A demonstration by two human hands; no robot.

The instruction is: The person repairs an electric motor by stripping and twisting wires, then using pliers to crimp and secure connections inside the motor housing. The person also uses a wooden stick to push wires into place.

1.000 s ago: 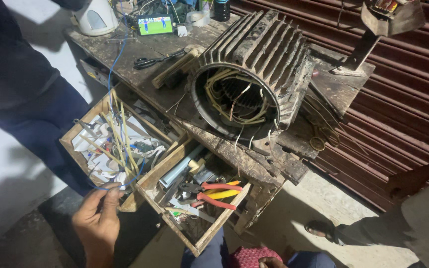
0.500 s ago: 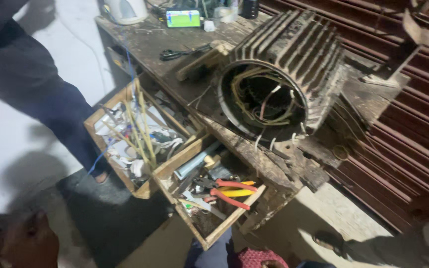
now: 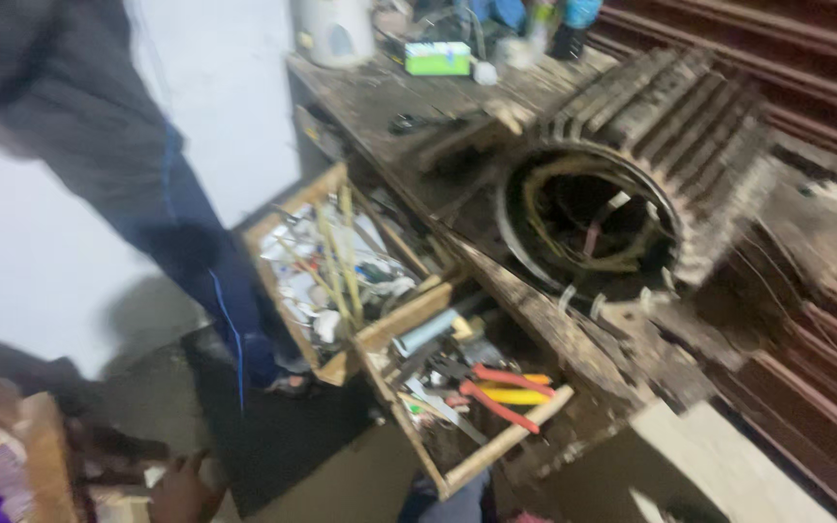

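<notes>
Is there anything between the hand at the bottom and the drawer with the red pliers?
Nothing visible blocks it. The left hand is low by the floor, and only bare floor and a dark mat lie between it and the open drawer holding the red pliers.

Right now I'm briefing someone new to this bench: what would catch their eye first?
Likely the big ribbed grey metal motor housing, lying on the worn wooden workbench with wire windings showing in its round opening. Below the bench edge, two open wooden drawers stand out: the left drawer full of sticks and scraps, the right drawer holding red-handled and yellow-handled pliers.
</notes>
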